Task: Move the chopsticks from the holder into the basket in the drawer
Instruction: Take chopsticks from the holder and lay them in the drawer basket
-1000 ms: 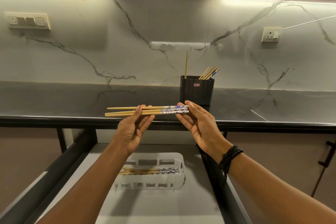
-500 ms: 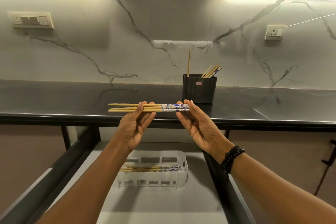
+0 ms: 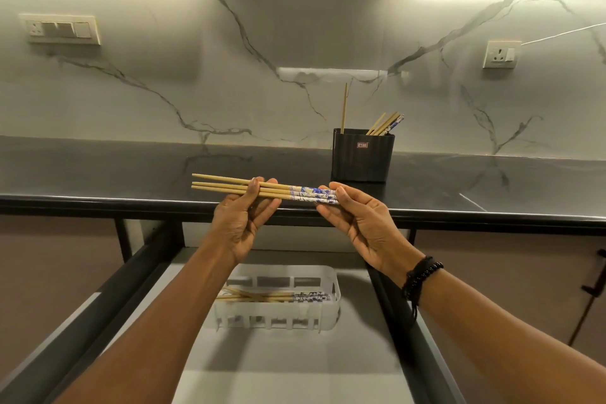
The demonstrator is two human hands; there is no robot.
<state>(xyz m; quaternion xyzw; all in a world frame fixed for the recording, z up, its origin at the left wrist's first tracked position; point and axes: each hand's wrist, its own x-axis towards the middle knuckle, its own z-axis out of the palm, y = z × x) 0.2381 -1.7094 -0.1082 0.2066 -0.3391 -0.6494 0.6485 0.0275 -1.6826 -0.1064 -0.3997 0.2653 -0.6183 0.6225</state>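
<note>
I hold a bunch of wooden chopsticks [image 3: 226, 186] with blue-and-white patterned ends level above the counter's front edge. My left hand [image 3: 242, 223] pinches their plain middle; my right hand [image 3: 357, 223] grips the patterned ends. The black holder [image 3: 362, 157] stands on the counter behind my right hand, with several chopsticks sticking out, one of them upright at its left. Below, in the open drawer, the white slotted basket [image 3: 323, 321] holds several chopsticks lying flat, partly hidden by my left forearm.
The dark counter [image 3: 98, 174] runs across the view with a marble backsplash behind. The drawer's black side rails [image 3: 410, 338] flank the grey drawer floor [image 3: 278, 371]. A switch plate is on the wall at left, a socket at right.
The bunch has tightened: the chopsticks were splayed at their plain tips and now lie close together. Both hands stay on them at about the same height.
</note>
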